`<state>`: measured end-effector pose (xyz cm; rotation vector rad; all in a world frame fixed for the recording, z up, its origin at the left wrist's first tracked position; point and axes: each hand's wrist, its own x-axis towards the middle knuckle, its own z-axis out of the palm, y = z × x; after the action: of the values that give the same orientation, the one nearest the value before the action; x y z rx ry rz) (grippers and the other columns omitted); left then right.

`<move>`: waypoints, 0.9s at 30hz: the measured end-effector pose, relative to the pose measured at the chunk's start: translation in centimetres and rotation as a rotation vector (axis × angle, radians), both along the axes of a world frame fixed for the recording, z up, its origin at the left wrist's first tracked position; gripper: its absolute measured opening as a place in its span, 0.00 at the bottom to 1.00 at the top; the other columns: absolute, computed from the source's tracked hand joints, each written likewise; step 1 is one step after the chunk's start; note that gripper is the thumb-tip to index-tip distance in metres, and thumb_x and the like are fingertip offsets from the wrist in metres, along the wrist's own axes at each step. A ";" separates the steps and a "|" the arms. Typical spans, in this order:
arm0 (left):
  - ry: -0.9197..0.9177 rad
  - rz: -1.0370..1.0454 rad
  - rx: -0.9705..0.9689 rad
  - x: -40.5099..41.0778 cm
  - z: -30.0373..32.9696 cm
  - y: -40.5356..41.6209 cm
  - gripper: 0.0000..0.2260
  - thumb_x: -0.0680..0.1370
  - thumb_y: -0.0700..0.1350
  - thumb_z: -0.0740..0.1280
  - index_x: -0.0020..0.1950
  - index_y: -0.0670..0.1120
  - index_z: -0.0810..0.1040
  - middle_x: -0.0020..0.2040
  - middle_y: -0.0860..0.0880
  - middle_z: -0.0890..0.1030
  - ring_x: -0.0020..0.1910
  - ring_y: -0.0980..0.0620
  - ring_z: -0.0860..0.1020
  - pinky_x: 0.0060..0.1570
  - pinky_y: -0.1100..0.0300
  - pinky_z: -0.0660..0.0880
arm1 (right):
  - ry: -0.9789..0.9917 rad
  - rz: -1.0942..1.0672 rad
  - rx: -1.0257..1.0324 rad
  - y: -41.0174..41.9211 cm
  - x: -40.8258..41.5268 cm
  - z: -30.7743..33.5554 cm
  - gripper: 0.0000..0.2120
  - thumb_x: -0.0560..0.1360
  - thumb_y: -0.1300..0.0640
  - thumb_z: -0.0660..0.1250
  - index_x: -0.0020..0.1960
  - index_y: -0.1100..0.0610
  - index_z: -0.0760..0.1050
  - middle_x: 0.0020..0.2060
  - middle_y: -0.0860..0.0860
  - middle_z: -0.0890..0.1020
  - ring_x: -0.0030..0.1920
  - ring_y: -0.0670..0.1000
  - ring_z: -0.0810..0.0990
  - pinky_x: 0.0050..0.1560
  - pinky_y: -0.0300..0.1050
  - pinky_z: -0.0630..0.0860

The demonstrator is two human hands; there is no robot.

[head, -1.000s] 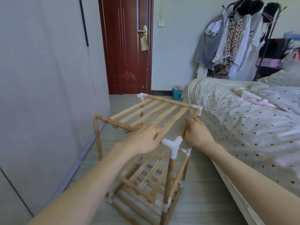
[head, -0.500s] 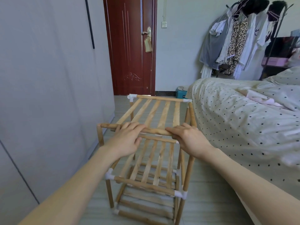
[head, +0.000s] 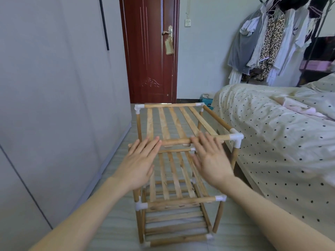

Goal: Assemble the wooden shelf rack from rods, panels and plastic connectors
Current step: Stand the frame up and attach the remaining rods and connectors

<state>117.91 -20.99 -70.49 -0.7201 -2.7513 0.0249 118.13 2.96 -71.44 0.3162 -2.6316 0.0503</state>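
A wooden shelf rack [head: 179, 124] with three slatted tiers stands upright on the floor in front of me, its rods joined by white plastic connectors [head: 235, 139]. My left hand [head: 140, 163] and my right hand [head: 212, 160] hover flat, fingers straight, just at the near top rod [head: 175, 141]. The fingertips reach the rod; I cannot tell whether they touch it. The near left top corner is hidden behind my left hand.
A bed [head: 282, 134] with a dotted cover stands close on the right of the rack. A grey wardrobe wall [head: 54, 98] runs along the left. A red door [head: 150, 51] and a clothes rack [head: 272, 42] are at the back.
The rack has been turned and set upright, square to me. Both hands have let go of the top rod and opened flat.
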 end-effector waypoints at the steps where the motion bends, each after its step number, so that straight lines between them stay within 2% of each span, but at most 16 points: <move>1: 0.009 0.004 0.004 0.0 0.0 -0.2 0.33 0.82 0.46 0.54 0.71 0.52 0.29 0.75 0.53 0.33 0.73 0.54 0.32 0.72 0.54 0.32 | -0.002 0.057 0.051 -1.1 0.3 -0.9 0.27 0.79 0.44 0.47 0.76 0.50 0.50 0.76 0.55 0.48 0.76 0.58 0.43 0.74 0.56 0.43; 3: 0.020 0.018 -0.001 0.0 0.0 -0.7 0.32 0.82 0.46 0.54 0.72 0.51 0.30 0.75 0.53 0.34 0.74 0.53 0.33 0.71 0.53 0.30 | -0.025 0.040 0.102 -2.2 -0.1 -2.0 0.30 0.80 0.44 0.48 0.75 0.47 0.36 0.73 0.54 0.35 0.73 0.59 0.33 0.74 0.56 0.38; 5: 0.010 0.038 0.003 0.0 -0.2 -1.4 0.32 0.82 0.45 0.54 0.75 0.49 0.33 0.76 0.52 0.34 0.74 0.51 0.34 0.70 0.52 0.30 | -0.043 -0.029 0.121 -2.4 -0.8 -2.2 0.34 0.80 0.44 0.50 0.70 0.45 0.25 0.70 0.53 0.27 0.71 0.58 0.26 0.72 0.56 0.34; 7: -0.015 0.027 0.026 0.0 -0.4 -2.6 0.31 0.81 0.43 0.54 0.76 0.47 0.37 0.74 0.51 0.31 0.74 0.51 0.32 0.71 0.56 0.32 | -0.065 -0.065 0.128 -2.9 -1.1 -1.9 0.37 0.80 0.45 0.52 0.69 0.45 0.23 0.68 0.52 0.24 0.69 0.57 0.24 0.71 0.57 0.33; 9: -0.018 -0.028 0.089 0.1 -0.8 -3.9 0.28 0.81 0.42 0.54 0.77 0.46 0.43 0.73 0.52 0.31 0.73 0.54 0.31 0.71 0.60 0.33 | -0.095 -0.081 0.071 -4.3 -0.8 -2.0 0.37 0.80 0.47 0.53 0.70 0.47 0.25 0.67 0.53 0.23 0.69 0.57 0.23 0.70 0.57 0.33; 12: 0.053 -0.107 0.151 0.5 -1.9 -5.7 0.27 0.80 0.38 0.56 0.77 0.48 0.50 0.75 0.54 0.37 0.74 0.57 0.34 0.70 0.63 0.34 | -0.157 0.033 0.048 -7.3 0.8 -3.8 0.33 0.80 0.49 0.53 0.76 0.50 0.35 0.70 0.54 0.27 0.72 0.57 0.29 0.72 0.56 0.35; 15: 0.069 -0.093 0.229 1.0 -3.9 -7.8 0.28 0.77 0.35 0.59 0.76 0.46 0.56 0.76 0.52 0.45 0.75 0.55 0.41 0.72 0.61 0.42 | -0.307 0.290 0.173 -10.6 2.5 -6.7 0.30 0.80 0.50 0.52 0.77 0.52 0.41 0.75 0.53 0.37 0.76 0.55 0.38 0.73 0.54 0.36; 17: 0.036 -0.028 0.276 1.1 -6.2 -9.7 0.27 0.76 0.34 0.60 0.75 0.43 0.60 0.77 0.48 0.52 0.76 0.51 0.48 0.72 0.59 0.49 | -0.387 0.414 0.218 -13.0 2.8 -8.5 0.29 0.80 0.51 0.53 0.77 0.53 0.46 0.77 0.54 0.48 0.76 0.54 0.48 0.74 0.53 0.41; 19: -0.043 0.070 0.328 1.3 -9.4 -12.1 0.26 0.75 0.33 0.61 0.73 0.41 0.63 0.76 0.42 0.57 0.76 0.45 0.54 0.72 0.55 0.53 | -0.449 0.477 0.211 -15.6 2.6 -10.2 0.28 0.79 0.51 0.54 0.76 0.54 0.50 0.75 0.54 0.55 0.74 0.54 0.56 0.73 0.50 0.50; 22: -0.217 0.240 0.347 1.5 -15.3 -16.1 0.26 0.78 0.36 0.59 0.75 0.43 0.59 0.77 0.43 0.55 0.76 0.44 0.53 0.73 0.56 0.51 | -0.560 0.493 0.166 -19.4 1.1 -13.5 0.28 0.80 0.51 0.54 0.76 0.54 0.49 0.74 0.54 0.58 0.72 0.54 0.60 0.69 0.48 0.57; 27: -0.472 0.438 0.310 0.5 -25.2 -21.3 0.25 0.81 0.43 0.55 0.77 0.46 0.52 0.78 0.45 0.50 0.76 0.47 0.49 0.73 0.56 0.51 | -0.717 0.402 0.102 -24.8 -4.2 -19.6 0.28 0.80 0.51 0.54 0.76 0.54 0.48 0.73 0.53 0.61 0.69 0.56 0.63 0.66 0.50 0.63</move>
<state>118.46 -42.25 -95.65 -0.0289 -3.1903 -0.5281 113.94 -21.88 -91.02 1.0219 -3.2239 0.1940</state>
